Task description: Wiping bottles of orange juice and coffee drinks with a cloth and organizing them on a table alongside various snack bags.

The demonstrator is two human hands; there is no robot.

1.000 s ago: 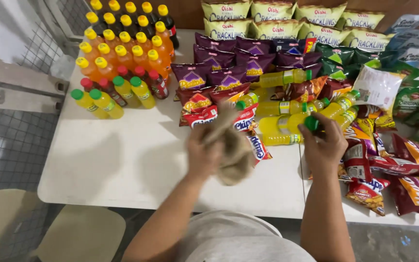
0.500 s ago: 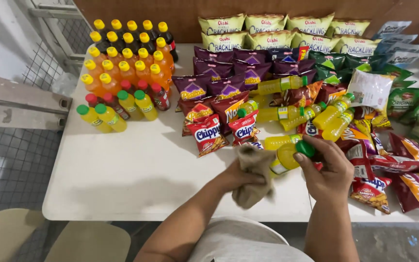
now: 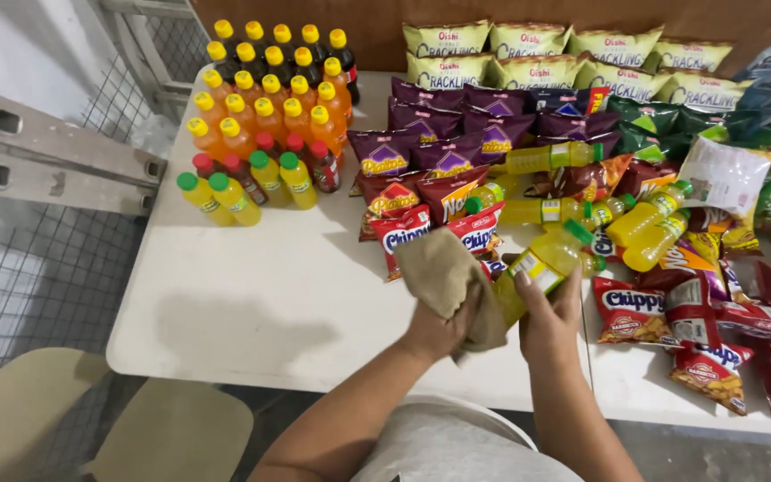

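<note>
1. Left hand (image 3: pixel 435 330): fingers curled shut in a grip, knuckles up, just beside the right.
2. Right hand (image 3: pixel 551 319): fingers wrapped closed, thumb raised along the near side.
3. Both forearms: bare, rising from the lower edge, converging toward the hands.

Tilted yellow drink bottle (image 3: pixel 548 259), green cap, touching crumpled tan cloth (image 3: pixel 443 272) above table edge

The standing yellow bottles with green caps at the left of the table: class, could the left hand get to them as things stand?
Probably yes. The left hand holds a tan cloth, but only bare white table lies between it and the green-capped yellow bottles; the cloth would have to go first.
</note>
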